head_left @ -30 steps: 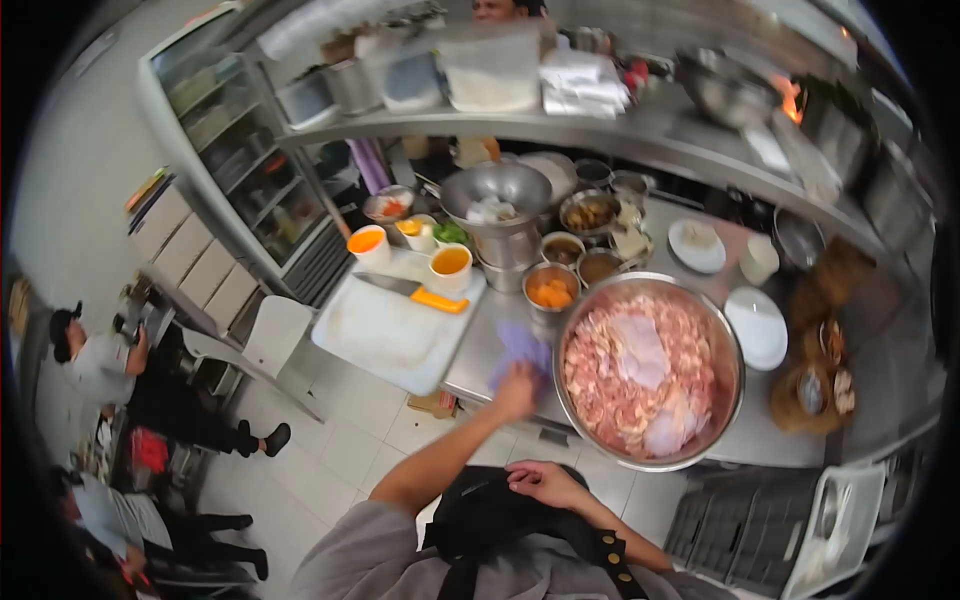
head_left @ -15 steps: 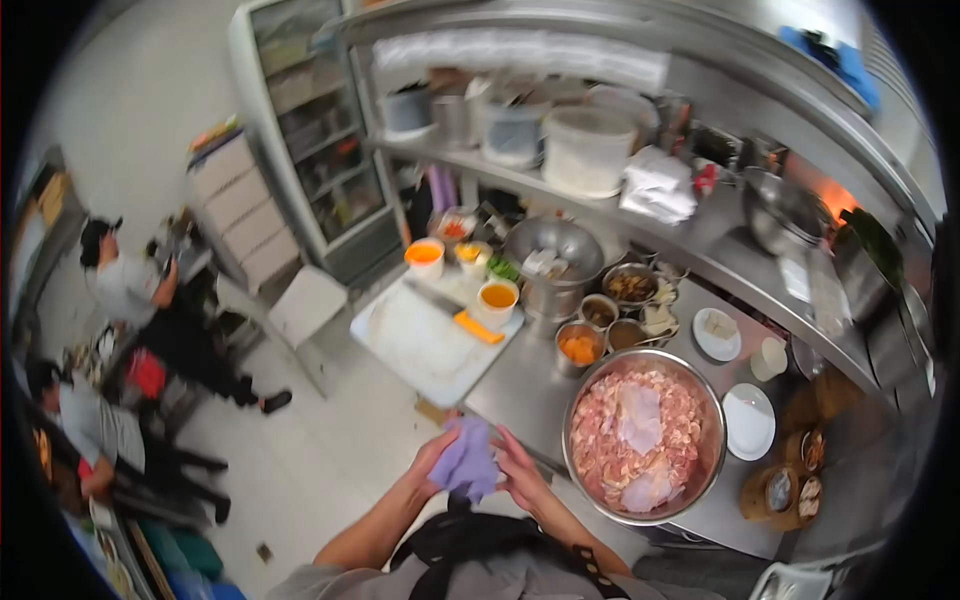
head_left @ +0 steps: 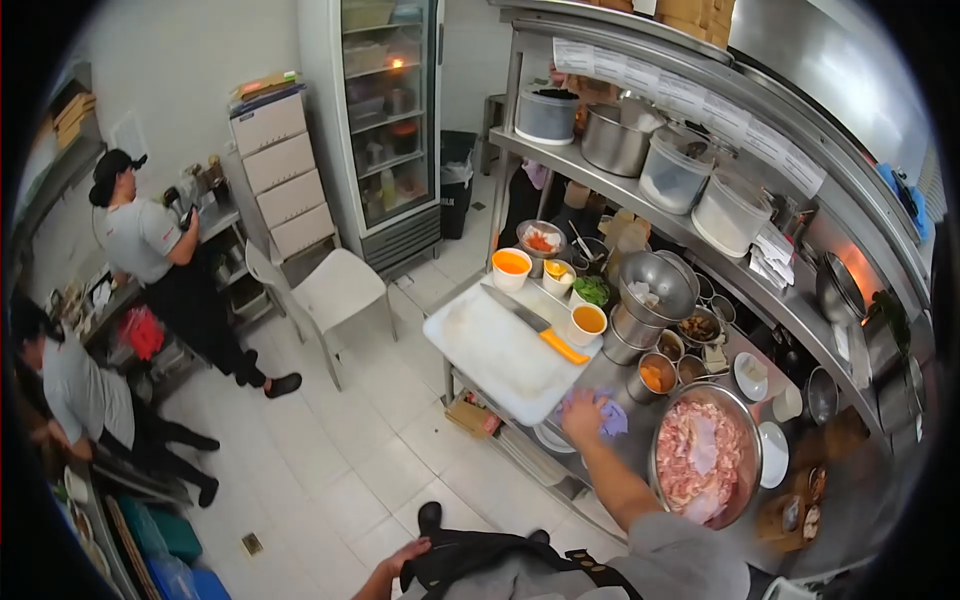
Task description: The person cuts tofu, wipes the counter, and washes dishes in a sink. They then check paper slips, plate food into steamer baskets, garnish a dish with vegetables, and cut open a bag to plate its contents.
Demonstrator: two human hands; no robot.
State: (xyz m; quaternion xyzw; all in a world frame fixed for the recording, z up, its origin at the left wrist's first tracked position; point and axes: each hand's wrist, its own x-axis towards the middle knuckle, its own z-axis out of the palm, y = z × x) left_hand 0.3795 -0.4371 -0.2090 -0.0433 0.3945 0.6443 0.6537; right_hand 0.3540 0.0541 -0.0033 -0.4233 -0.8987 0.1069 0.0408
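On the steel counter beside the cutting board, my right hand [head_left: 580, 416] is on a crumpled purple cloth [head_left: 612, 420]. Its fingers partly cover the cloth. Low at the left of my body, my left hand [head_left: 405, 556] is beside my black apron [head_left: 475, 556], fingers loosely stretched and holding nothing visible. A white cutting board [head_left: 490, 345] lies left of the cloth, with an orange-handled knife [head_left: 563, 346] across it. To the right stands a large steel bowl [head_left: 757, 440] of raw pink meat [head_left: 700, 450].
Tubs of orange liquid [head_left: 588, 320], green herbs [head_left: 592, 290] and a steel mixing bowl [head_left: 655, 285] line the back. Plastic bins [head_left: 735, 210] stand on the shelf above. A white chair [head_left: 340, 285] and two people [head_left: 150, 235] are at the left.
The purple cloth has gone from between both hands down onto the counter, with my right hand on it. My left hand has dropped beside the apron. The view has shifted left.
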